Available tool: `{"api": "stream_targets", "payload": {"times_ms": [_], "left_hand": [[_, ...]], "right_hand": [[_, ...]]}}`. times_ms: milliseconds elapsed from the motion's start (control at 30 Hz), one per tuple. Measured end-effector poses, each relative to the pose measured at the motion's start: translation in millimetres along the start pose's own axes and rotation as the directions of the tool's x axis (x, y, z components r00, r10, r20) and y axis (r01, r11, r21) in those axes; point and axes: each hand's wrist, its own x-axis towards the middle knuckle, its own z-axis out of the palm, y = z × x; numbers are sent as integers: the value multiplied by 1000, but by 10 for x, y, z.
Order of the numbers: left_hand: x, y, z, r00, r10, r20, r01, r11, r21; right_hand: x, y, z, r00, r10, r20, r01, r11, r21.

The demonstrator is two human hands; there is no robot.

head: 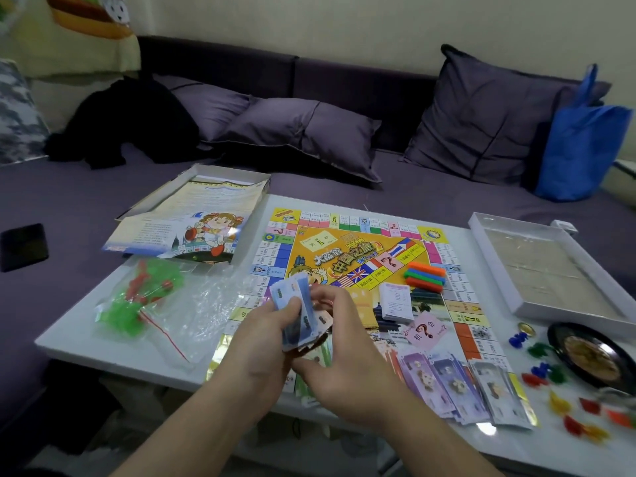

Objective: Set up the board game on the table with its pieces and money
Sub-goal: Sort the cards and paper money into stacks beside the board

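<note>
Hands | gripping flat paper money | over glossy board

You are in a home living room. A long purple sofa runs along the pale wall ahead of you, with loose purple cushions leaning on its backrest and a dark garment dumped on the seat. A blue fabric tote bag stands at its far right end, and a black phone lies on the seat at the left. Your low white worktop is pushed right up to the sofa and carries a children's board game, its open box and play money.
</note>
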Motion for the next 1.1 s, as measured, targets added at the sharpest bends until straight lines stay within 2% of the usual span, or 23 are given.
{"api": "stream_targets", "payload": {"times_ms": [67, 267, 400, 500, 667, 767, 933, 1033, 1100], "left_hand": [[4, 6, 14, 1000, 24, -6, -23, 996, 84], [-27, -83, 74, 991, 128, 34, -132, 940, 314], [-11, -58, 88, 989, 146, -14, -134, 942, 308], [21, -52, 71, 997, 67, -35, -59, 978, 200], [7, -6, 73, 999, 38, -23, -31, 963, 268], [-21, 1, 81, 1000, 0, 13, -4, 952, 306], [-29, 27, 63, 997, -48, 56, 33, 970, 239], [79, 91, -29, 999, -28, -32, 34, 977, 212], [177, 126, -120, 991, -26, -132, 53, 977, 207]], "right_hand": [[-22, -41, -35, 998, 50, 34, -53, 994, 92], [12, -18, -47, 988, 143, 53, -149, 980, 129], [-5, 14, 19, 983, 156, 93, -167, 979, 120], [-14, 19, 11, 976, 168, 138, -173, 984, 27], [32, -28, -135, 992, 108, 72, -83, 955, -283], [88, -25, -224, 988, 101, 113, -41, 898, -438], [131, 29, -216, 989, 101, 109, -46, 907, -419], [110, 58, -279, 983, 147, 112, -89, 909, -406], [94, 126, -283, 982, 159, 105, -83, 853, -515]]}}
